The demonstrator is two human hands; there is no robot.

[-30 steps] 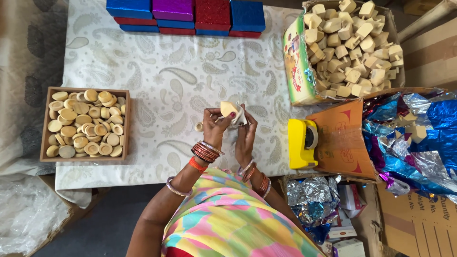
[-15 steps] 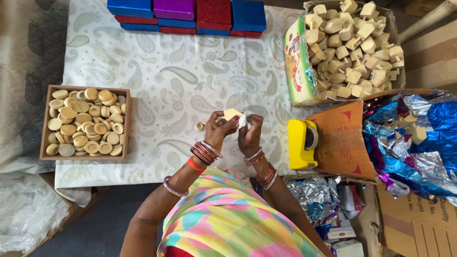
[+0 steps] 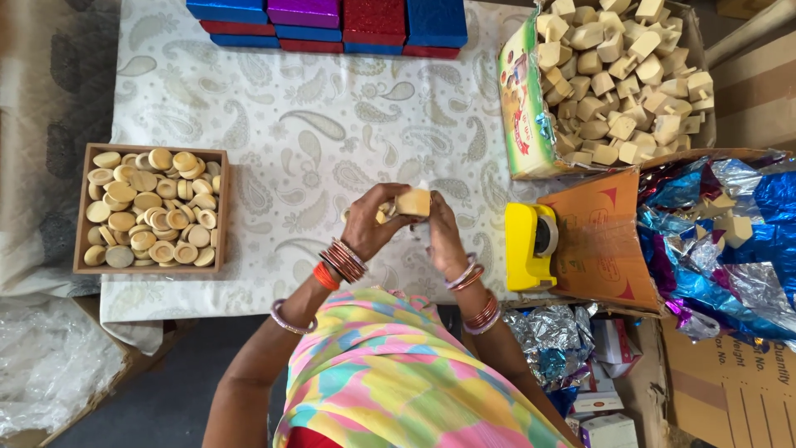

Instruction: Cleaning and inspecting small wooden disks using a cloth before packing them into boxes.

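Both hands hold a small wooden block at the frame's centre.

The left hand (image 3: 369, 226) and right hand (image 3: 444, 236) pinch the pale wooden block (image 3: 412, 202) above the patterned cloth (image 3: 315, 124); a clear wrapper may cover it. A yellow tape dispenser (image 3: 531, 246) sits just right.

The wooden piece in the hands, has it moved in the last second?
Barely. The wooden piece sits a little lower, nearer the table's near edge, but remains level with the yellow tape dispenser, held between left hand and right hand.
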